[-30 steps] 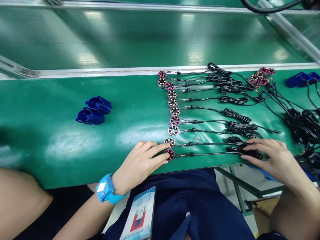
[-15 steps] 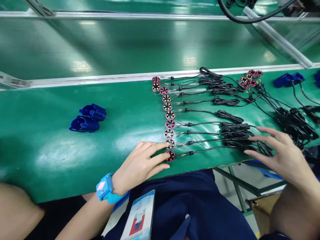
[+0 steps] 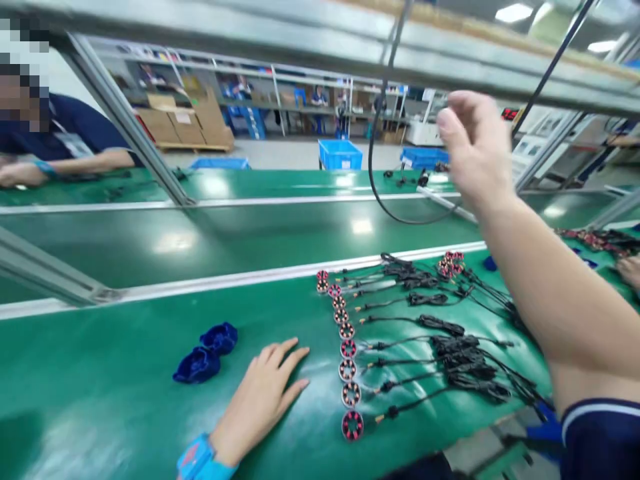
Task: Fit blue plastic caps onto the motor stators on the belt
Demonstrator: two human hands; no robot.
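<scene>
My left hand (image 3: 263,390) lies open on the green table, fingers stretched toward a column of ring-shaped motor stators (image 3: 347,349) without touching them. On its wrist is a blue band (image 3: 200,460). The stators have red or copper-coloured windings, and thin wires join them to black cables (image 3: 440,325) bundled on their right. Raised high above the cables, my right hand (image 3: 477,150) is slightly blurred, with fingers loosely curled and the thumb apart. Nothing shows in it. It is near a hanging black cord (image 3: 373,160), below the overhead beam.
Two blue plastic housings (image 3: 197,365) lie left of my left hand. More stators (image 3: 451,263) are heaped at the back right. A metal beam (image 3: 250,40) crosses overhead, with slanted posts. Across the line sits a co-worker (image 3: 85,127); another person's hand (image 3: 629,270) shows at the right edge.
My right hand has left the cable bundles and risen high up. My left hand has moved off the nearest stators to the left. The view has tilted upward.
</scene>
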